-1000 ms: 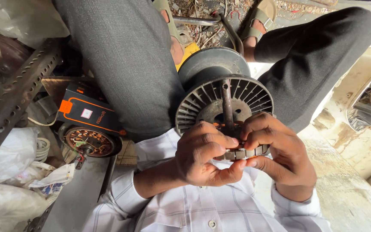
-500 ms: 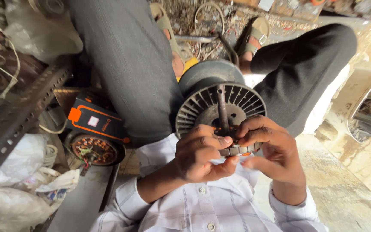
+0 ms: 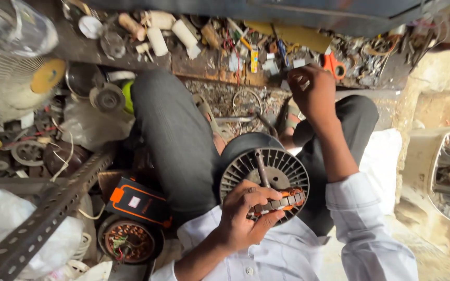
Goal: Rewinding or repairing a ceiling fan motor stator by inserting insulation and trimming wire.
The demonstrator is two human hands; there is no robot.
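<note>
A round motor body (image 3: pixel 266 166) with a finned grey face and a steel shaft (image 3: pixel 261 167) rests between my knees. My left hand (image 3: pixel 243 216) presses a small laminated ring part (image 3: pixel 283 201) with copper-orange bits against the finned face, fingers wrapped over it. My right hand (image 3: pixel 313 92) is stretched out to the far ledge (image 3: pixel 209 67) of small parts, its fingers curled down into the clutter beside an orange-handled tool (image 3: pixel 333 65). Whether it holds anything is hidden by the hand's back.
An orange and black device (image 3: pixel 140 202) and a wound stator (image 3: pixel 129 241) lie at my left side. A perforated metal angle bar (image 3: pixel 42 218) slants across the lower left. A fan guard (image 3: pixel 6 88), plastic bags and loose wires crowd the left.
My right hand has left the ring part and reached forward to the ledge. The left hand alone now holds the part on the motor. My view has tilted up toward the ledge.
</note>
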